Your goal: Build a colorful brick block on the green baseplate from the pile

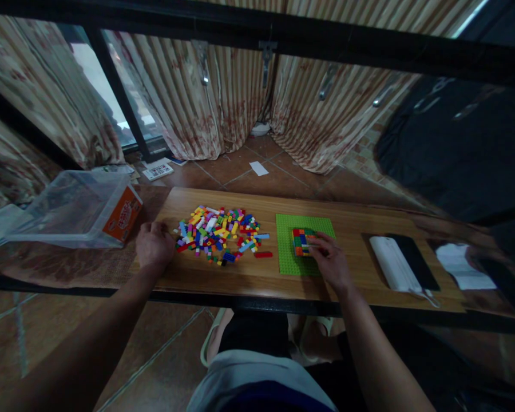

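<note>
A green baseplate (pixel 289 258) lies on the wooden table (pixel 249 280), with a small multicoloured brick build (pixel 301 239) standing on it. My right hand (pixel 331 260) rests on the plate's right side, fingertips pinched against the build. A pile of several loose coloured bricks (pixel 217 233) spreads left of the plate, and one red brick (pixel 263 254) lies apart between them. My left hand (pixel 153 243) sits curled in a loose fist on the table just left of the pile; whether it holds anything is hidden.
A tipped clear plastic tub (pixel 68 212) with an orange label lies at the far left. A white power bank (pixel 392 263) and a black phone (pixel 416 260) sit right of the plate. Curtains and a dark window frame stand behind the table.
</note>
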Tool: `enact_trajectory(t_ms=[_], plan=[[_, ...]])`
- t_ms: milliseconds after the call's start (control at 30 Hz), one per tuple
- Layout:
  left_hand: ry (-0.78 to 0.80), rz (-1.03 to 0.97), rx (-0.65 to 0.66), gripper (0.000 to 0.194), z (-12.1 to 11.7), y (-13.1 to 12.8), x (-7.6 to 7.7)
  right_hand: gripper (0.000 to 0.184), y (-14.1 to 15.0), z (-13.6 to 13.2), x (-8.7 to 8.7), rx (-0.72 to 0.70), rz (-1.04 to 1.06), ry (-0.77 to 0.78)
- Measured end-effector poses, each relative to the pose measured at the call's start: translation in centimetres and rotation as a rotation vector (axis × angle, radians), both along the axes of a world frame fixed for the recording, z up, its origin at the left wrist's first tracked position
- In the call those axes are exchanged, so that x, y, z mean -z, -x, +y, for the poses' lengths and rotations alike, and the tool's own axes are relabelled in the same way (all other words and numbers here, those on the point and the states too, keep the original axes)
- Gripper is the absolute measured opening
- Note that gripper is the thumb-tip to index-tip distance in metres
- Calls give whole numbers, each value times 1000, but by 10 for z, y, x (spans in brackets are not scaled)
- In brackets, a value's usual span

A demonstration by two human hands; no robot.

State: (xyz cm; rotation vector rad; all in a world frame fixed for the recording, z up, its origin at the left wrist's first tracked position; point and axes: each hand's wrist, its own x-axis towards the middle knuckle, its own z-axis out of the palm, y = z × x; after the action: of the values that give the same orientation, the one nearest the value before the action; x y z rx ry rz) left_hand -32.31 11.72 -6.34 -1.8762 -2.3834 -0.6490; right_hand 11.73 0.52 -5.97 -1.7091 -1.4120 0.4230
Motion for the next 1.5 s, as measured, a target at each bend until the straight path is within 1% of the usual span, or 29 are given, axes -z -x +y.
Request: enact_trajectory(t_ms=[100,367,800,967,1133,1233,1300,1400,1433,1500], plan=[[-17,-2,1,32,0,0,1,31,-1,1,-1,42,41,-1],[-18,26,12,32,0,3,3,33,8,5,0,138,20,7],[4,23,-11,32,-1,0,1,32,9,6,-2,147,10,15],[10,9,-6,33,-1,-1,-1,35,11,6,-1,144,10,14],[21,1,1,32,-1,-1,-3,34,15,6,-1,159,17,26],[24,-10,-9,32,-1,-1,-4,35,9,5,2,154,104,12],[32,-14,-13,33,-1,-2,-4,39,1,4,4,185,259,-16],[44,-12,-11,32,-2,-3,-7,43,-12,2,6,286,505,-69],[45,-10,-9,32,-2,-3,-7,43,-15,2,7,310,542,-83],[49,-5,-2,31,-3,-4,-9,43,-18,0,8,319,545,-96]])
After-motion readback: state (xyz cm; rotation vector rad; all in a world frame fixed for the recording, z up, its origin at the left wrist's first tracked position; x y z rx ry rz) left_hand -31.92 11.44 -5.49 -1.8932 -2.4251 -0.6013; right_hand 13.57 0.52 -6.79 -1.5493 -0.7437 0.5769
